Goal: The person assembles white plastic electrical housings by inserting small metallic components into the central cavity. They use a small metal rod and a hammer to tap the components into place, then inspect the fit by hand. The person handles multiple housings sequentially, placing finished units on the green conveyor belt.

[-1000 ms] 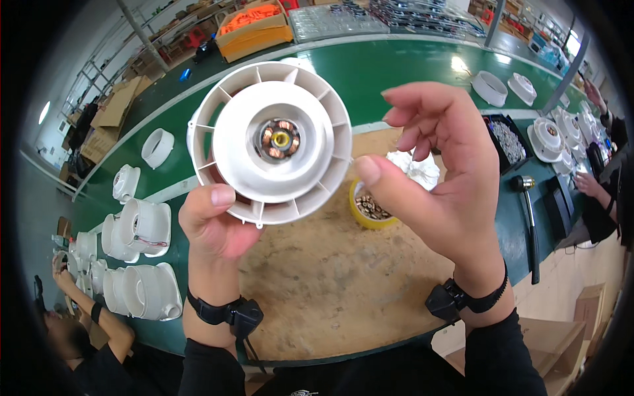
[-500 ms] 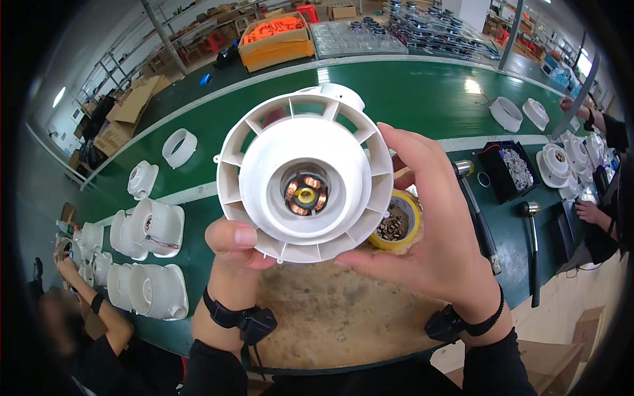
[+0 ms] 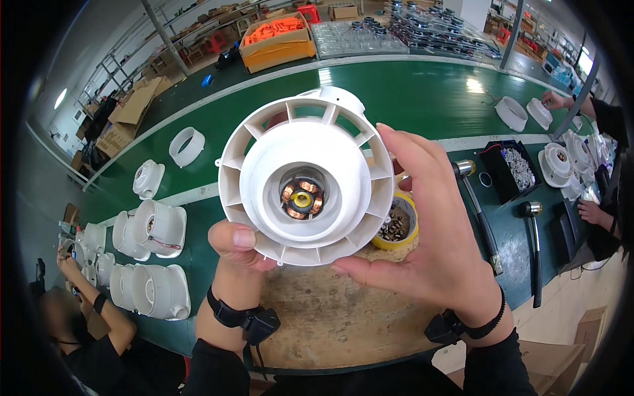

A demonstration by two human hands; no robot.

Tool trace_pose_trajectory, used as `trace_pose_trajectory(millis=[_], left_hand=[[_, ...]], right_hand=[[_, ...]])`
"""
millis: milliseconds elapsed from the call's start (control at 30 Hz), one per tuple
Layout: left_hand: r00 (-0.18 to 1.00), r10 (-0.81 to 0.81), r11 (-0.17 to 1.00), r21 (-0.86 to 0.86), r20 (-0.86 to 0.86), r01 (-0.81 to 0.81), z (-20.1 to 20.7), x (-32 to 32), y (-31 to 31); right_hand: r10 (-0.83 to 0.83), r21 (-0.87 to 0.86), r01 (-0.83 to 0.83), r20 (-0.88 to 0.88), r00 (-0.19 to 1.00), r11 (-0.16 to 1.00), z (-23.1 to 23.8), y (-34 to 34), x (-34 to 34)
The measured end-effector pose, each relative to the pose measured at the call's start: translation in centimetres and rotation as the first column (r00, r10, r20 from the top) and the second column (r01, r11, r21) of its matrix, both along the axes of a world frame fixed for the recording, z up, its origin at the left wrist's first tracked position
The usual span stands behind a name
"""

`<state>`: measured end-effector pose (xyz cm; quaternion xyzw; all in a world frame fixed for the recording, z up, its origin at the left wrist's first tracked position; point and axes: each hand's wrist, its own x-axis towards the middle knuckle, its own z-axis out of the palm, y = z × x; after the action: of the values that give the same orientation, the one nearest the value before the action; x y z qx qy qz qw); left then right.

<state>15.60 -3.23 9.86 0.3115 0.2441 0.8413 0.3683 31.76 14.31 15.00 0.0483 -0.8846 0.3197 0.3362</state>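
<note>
Both my hands hold up a round white plastic fan housing (image 3: 304, 148) with its open end facing me. Ribs run around its outer ring, and deep in the central hollow sits a motor stator (image 3: 302, 199) with copper windings and a yellow centre. My left hand (image 3: 239, 247) grips the lower left rim, thumb in front and most fingers hidden behind. At the right side, my right hand (image 3: 439, 231) is wrapped around the housing, thumb under the lower edge. Behind it, partly covered, a yellow-rimmed tub (image 3: 413, 228) holds small metal parts. Below lies a worn wooden board (image 3: 343, 323).
Several white housings (image 3: 158, 290) stand at left. Two hammers (image 3: 485, 231) and a black bin (image 3: 492, 175) of small parts lie at right. A green conveyor belt (image 3: 409, 99) carries a white ring (image 3: 187, 146). Other people work at both sides.
The housing has tilted slightly in my hands, with its upper edge a bit higher in view. White parts on the belt have shifted right. A co-worker's hand at far right has reached leftward.
</note>
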Motion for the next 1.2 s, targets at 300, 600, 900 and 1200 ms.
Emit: trace_pose_trajectory(millis=[300, 600, 900, 1200], left_hand=[[1.0, -0.002, 0.999, -0.037, -0.028, 0.001, 0.2, 0.3, 0.4], [0.994, -0.109, 0.994, 0.018, -0.011, 0.11, -0.3, 0.4, 0.8], [0.957, 0.159, 0.938, -0.266, -0.241, -0.223, 2.5, 2.3, 1.5], [0.975, 0.053, 0.714, -0.674, -0.218, -0.19, 3.0, -3.6, 6.2]], right_hand=[[-0.039, 0.027, 0.038, 0.055, 0.998, 0.999, -0.1, -0.1, -0.1], [-0.066, -0.029, 0.068, 0.062, 0.996, 0.997, -1.0, -0.3, -0.9], [0.051, -0.233, -0.038, 0.051, 0.997, 0.972, -2.4, 1.3, -2.0], [-0.235, -0.232, 0.238, 0.044, 0.971, 0.943, -3.0, 5.6, -2.2]])
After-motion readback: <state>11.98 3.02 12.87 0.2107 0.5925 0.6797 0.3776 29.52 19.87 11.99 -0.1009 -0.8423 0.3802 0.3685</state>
